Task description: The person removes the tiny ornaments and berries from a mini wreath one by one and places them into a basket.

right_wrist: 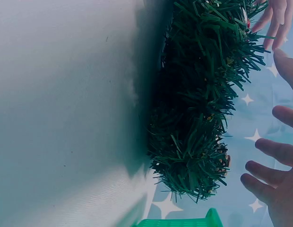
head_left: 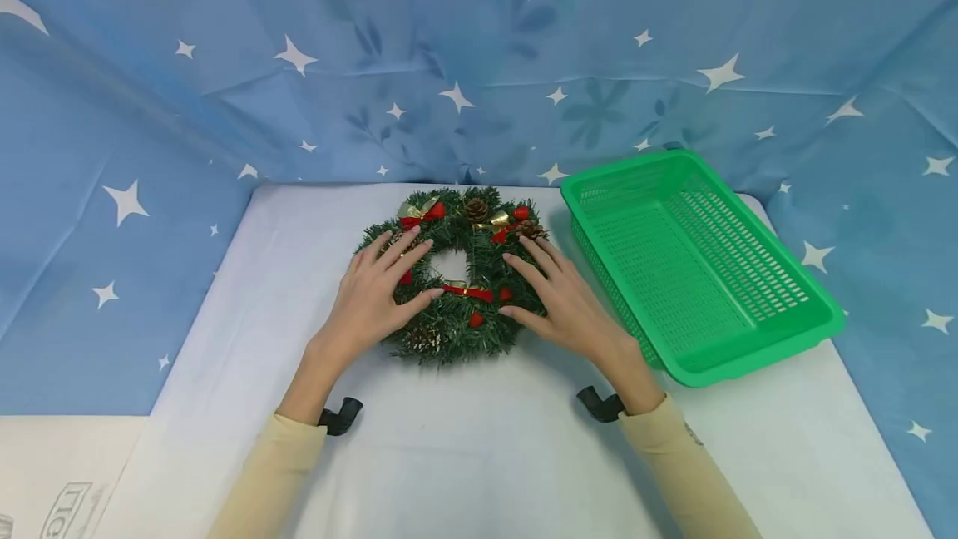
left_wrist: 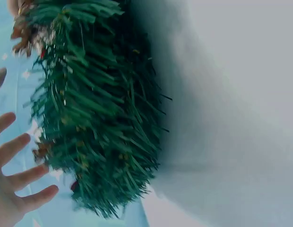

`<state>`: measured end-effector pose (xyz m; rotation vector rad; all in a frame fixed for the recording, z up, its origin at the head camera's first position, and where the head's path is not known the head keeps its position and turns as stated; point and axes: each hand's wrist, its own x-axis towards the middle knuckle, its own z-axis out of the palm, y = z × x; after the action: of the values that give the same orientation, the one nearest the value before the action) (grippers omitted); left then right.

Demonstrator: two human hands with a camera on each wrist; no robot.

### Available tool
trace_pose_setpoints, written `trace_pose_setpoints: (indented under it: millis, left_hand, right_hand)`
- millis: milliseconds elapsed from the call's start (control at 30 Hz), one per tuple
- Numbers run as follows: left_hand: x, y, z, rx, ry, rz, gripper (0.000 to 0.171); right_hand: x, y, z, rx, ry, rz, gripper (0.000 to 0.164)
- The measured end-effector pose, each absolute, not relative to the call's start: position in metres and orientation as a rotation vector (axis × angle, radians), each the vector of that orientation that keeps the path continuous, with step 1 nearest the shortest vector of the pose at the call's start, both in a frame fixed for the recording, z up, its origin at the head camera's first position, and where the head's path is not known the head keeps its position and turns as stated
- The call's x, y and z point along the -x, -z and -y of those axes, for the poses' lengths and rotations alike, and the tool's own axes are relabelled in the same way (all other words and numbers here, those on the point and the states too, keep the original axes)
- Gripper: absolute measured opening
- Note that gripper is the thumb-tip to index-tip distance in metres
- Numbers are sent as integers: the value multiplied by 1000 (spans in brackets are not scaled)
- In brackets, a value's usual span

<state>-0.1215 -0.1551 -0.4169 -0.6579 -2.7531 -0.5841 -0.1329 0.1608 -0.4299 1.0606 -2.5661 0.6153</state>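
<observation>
A green Christmas wreath [head_left: 456, 331] with red bows, pinecones and small red ornaments lies flat on the white table. Over its left side is my left hand [head_left: 370, 294], fingers spread and fairly straight. My right hand [head_left: 565, 302] is spread in the same way at the wreath's right side. In the left wrist view, the left fingers [left_wrist: 23, 177] stand beside the wreath's bristly edge [left_wrist: 99, 109]. The right wrist view has the right fingers [right_wrist: 274, 153] apart from the greenery [right_wrist: 193, 118]. Neither hand grips anything.
A green plastic basket [head_left: 748, 356] with perforated walls stands right of the wreath, close to my right forearm. Blue cloth [head_left: 479, 48] with white stars hangs behind and along the sides of the white table [head_left: 464, 456].
</observation>
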Motion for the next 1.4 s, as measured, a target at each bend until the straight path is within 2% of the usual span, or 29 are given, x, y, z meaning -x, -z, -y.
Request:
trace_pose_setpoints:
  millis: [467, 667, 933, 1167, 1400]
  left_hand:
    - [136, 430, 206, 331, 1253, 2719, 56]
    - [145, 439, 220, 244, 1518, 2729, 57]
    - [148, 449, 225, 21, 1898, 2732, 66]
    - [150, 461, 228, -17, 2042, 2668, 68]
    - [150, 465, 228, 35, 1993, 2662, 55]
  right_hand:
    - [131, 432, -160, -1085, -676, 2561, 76]
    - [130, 432, -162, -1070, -682, 2571, 77]
    - [130, 434, -162, -1047, -692, 2580, 74]
    - [131, 435, -163, -1027, -712, 2575, 73]
    - [133, 433, -162, -1023, -723, 2536, 66]
